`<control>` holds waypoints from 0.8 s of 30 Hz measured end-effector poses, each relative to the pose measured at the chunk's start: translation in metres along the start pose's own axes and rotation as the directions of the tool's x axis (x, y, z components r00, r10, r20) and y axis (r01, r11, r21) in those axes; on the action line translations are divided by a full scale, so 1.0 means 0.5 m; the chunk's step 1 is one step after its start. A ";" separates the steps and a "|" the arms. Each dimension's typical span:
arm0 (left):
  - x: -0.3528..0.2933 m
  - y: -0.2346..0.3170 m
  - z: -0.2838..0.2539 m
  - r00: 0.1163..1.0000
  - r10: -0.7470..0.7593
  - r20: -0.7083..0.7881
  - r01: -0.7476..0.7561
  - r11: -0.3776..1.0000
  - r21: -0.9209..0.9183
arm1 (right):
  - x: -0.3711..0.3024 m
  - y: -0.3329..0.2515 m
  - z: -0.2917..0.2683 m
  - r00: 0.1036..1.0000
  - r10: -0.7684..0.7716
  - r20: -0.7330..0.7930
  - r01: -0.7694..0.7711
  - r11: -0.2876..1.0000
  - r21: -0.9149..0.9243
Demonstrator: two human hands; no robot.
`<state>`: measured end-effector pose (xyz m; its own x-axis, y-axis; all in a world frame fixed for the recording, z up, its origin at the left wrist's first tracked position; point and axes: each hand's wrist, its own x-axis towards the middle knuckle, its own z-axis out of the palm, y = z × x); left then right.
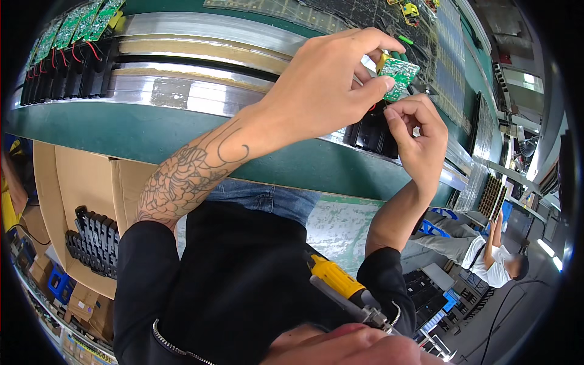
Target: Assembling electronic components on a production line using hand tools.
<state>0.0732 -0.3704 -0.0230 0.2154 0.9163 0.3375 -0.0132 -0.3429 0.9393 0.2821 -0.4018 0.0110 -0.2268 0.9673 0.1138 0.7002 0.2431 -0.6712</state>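
My left hand (328,79) is closed on a small green circuit board (398,76), gripping it by its edges, tilted above the conveyor. Yellow and dark green components show on the board's far side. Below it sits a black plastic housing (372,135) on the metal rail. My right hand (420,128) is beside the housing, thumb and forefinger pinched together near the board's lower edge. A dark thin piece, perhaps a wire, shows at those fingertips, but its kind cannot be made out. A bit of red wire is visible between the board and the housing.
Several black housings (70,73) with green boards and red wires stand at the far left along the metal rails (201,91). A cardboard box (76,176) holds black parts at lower left. A yellow tool (334,277) hangs before my chest. Another person (486,258) stands at right.
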 end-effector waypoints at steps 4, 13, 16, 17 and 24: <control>-0.001 -0.004 0.002 1.000 0.011 -0.004 -0.011 1.000 0.009 | 0.001 0.001 0.003 1.000 -0.003 0.015 0.003 1.000 -0.024; -0.003 -0.003 0.003 1.000 0.009 0.003 -0.009 0.999 0.031 | 0.000 0.004 0.002 1.000 -0.010 0.022 0.011 1.000 -0.021; -0.003 0.000 0.003 1.000 -0.002 0.015 0.001 0.999 0.046 | -0.001 0.006 0.001 1.000 -0.001 0.022 0.001 1.000 -0.015; -0.002 -0.002 0.004 1.000 0.010 0.008 -0.010 0.999 0.048 | -0.001 0.012 0.002 1.000 -0.013 0.018 0.014 1.000 -0.015; -0.003 -0.004 0.006 0.999 0.033 0.003 -0.033 0.998 0.047 | -0.002 0.014 0.007 0.998 -0.062 0.002 0.062 0.997 -0.052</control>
<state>0.0758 -0.3718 -0.0258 0.2178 0.9040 0.3679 0.0260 -0.3822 0.9237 0.2850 -0.4012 0.0034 -0.2711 0.9502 0.1535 0.7190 0.3060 -0.6240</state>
